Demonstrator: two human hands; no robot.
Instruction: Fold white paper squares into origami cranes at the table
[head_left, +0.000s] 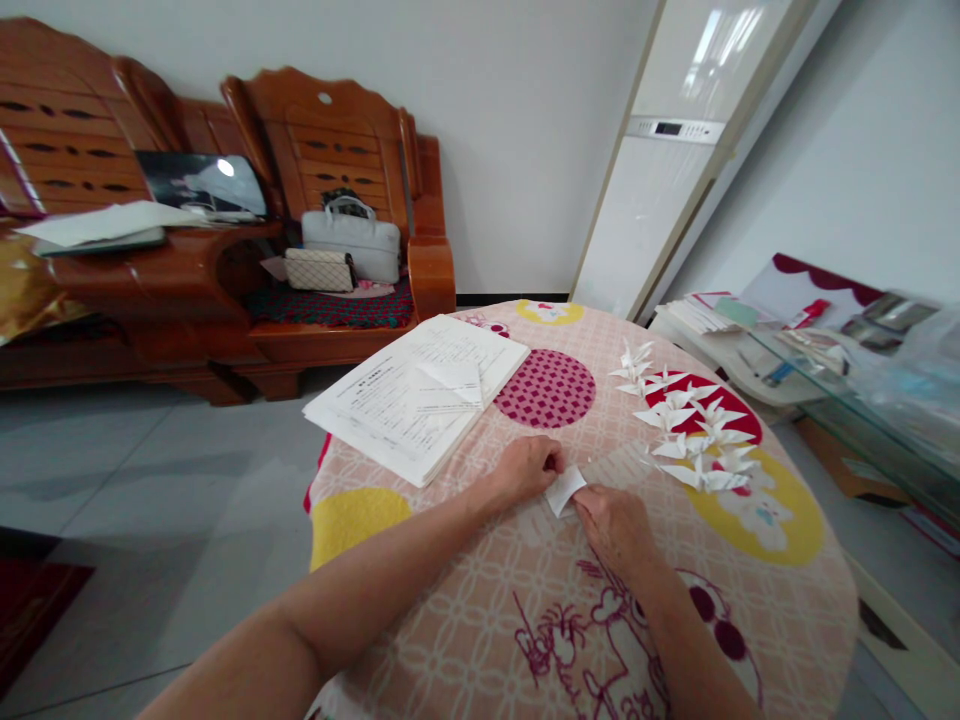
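Between my two hands is a small piece of folded white paper (pixel 564 489), low over the round table. My left hand (pixel 529 468) pinches its left side with bent fingers. From the right, my right hand (pixel 616 522) grips the paper's other edge, its fingers closed and partly hidden. Under the paper lies a translucent sheet or ruler-like strip (pixel 616 464), flat on the patterned tablecloth (pixel 480 590). Several folded white paper cranes (pixel 701 475) stand grouped to the right of my hands. A stack of printed paper (pixel 382 400) lies to the left, with a loose white folded piece (pixel 454 382) on top.
Behind the table stands a carved wooden bench (pixel 337 130) holding a grey handbag (pixel 360 245) and a small quilted purse (pixel 319 270). A tall white air conditioner (pixel 652 190) rises at the back. On the right, a glass-edged stand (pixel 847 390) carries papers and plastic bags.
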